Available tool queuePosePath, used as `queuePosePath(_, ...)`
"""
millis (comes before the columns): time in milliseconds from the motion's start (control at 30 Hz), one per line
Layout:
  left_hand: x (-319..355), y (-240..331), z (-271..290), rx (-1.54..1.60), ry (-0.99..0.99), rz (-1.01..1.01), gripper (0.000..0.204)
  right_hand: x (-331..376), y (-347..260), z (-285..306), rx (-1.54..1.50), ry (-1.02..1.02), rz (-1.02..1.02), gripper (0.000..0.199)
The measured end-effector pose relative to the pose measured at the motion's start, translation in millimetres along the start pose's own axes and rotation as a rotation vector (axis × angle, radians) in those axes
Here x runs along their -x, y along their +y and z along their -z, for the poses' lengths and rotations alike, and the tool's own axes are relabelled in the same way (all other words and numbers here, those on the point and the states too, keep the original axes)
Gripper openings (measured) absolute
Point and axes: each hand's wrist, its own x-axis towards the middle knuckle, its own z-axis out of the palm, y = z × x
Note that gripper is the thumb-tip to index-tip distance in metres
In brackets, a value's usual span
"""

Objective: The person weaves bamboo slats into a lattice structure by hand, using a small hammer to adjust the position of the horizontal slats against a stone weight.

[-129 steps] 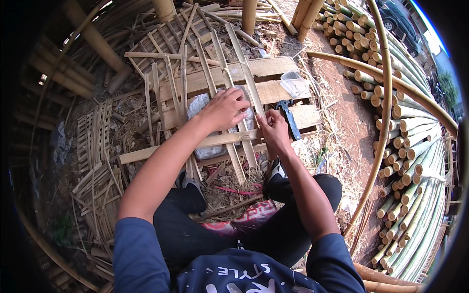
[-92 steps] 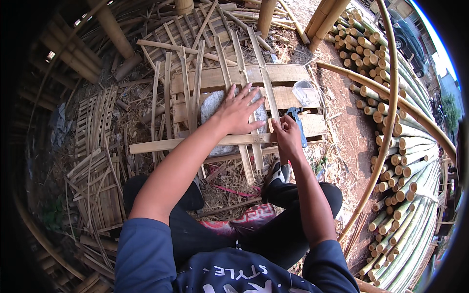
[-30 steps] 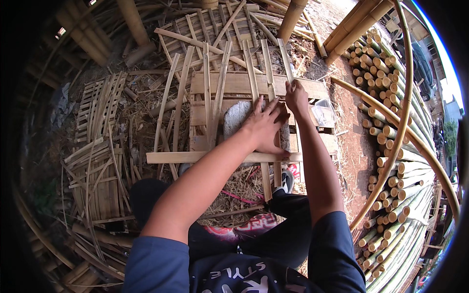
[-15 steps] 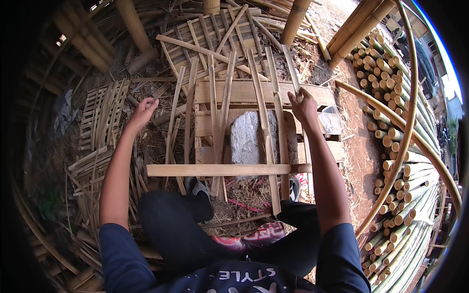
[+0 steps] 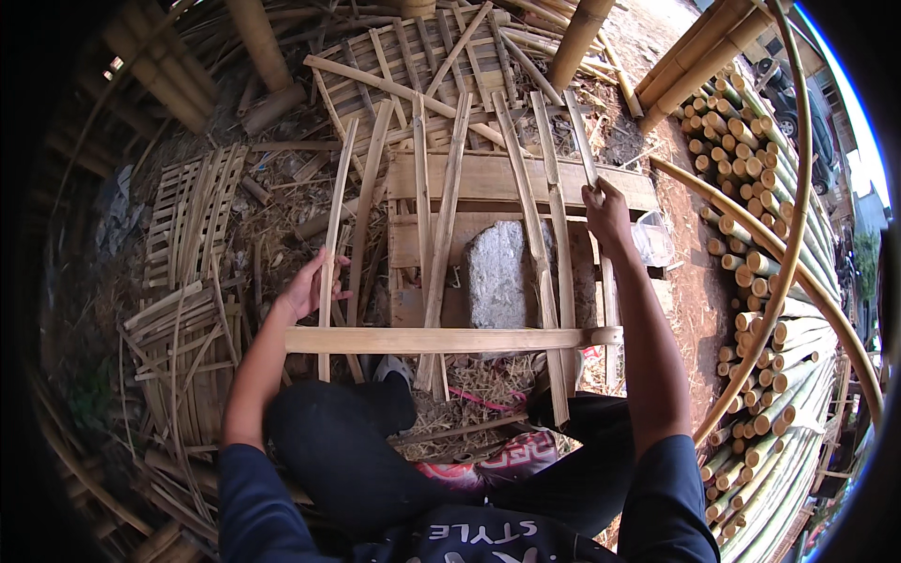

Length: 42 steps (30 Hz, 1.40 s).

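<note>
Several long bamboo slats (image 5: 450,178) stretch away from me side by side, their near ends under or close to a bamboo crosspiece (image 5: 441,341). My left hand (image 5: 305,286) is closed around the leftmost slat (image 5: 340,202), a little above the crosspiece's left end. At the far right, my right hand (image 5: 610,211) grips the rightmost slat (image 5: 579,136) toward its far end; the forearm covers part of the crosspiece's right side. Beneath the slats sits a rough grey concrete block (image 5: 496,272) on a low wooden platform (image 5: 526,178).
Cut bamboo poles (image 5: 779,375) are stacked on the right, behind a curved pole (image 5: 798,188). Slatted panels (image 5: 197,211) lie at the left, and a larger lattice (image 5: 404,61) lies beyond the platform. A clear plastic container (image 5: 652,239) sits by my right forearm. Straw litters the ground.
My left hand has come down and inward from the air and taken hold of the leftmost slat. The right hand stays on the rightmost slat. The view has shifted slightly.
</note>
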Motion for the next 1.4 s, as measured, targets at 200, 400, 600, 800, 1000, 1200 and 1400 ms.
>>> queuePosePath(200,-12,-20,-45,0.157,-0.103,-0.033,0.047,-1,3,-2,0.02,0.003,0.001,0.031)
queuePosePath(400,-32,-59,-7,-0.068,0.27,-0.042,0.038,-2,-6,-1,0.061,0.021,0.023,0.034)
queuePosePath(600,-53,-68,14,-0.658,0.44,-0.269,0.048,4,-13,2,-0.084,-0.039,-0.067,0.027)
queuePosePath(800,-52,-68,-9,-0.184,0.336,-0.177,0.052,10,-27,9,-0.014,-0.052,-0.084,0.028)
queuePosePath(1000,-15,-25,-13,0.242,-0.423,0.031,0.059,8,-15,1,-0.11,0.005,-0.055,0.034)
queuePosePath(1200,8,-10,-46,0.172,-0.419,-0.08,0.06,7,-8,0,-0.205,-0.012,-0.116,0.047)
queuePosePath(1400,28,-8,-72,-0.332,-0.298,0.074,0.053,-1,-16,-5,-0.172,-0.074,-0.112,0.049)
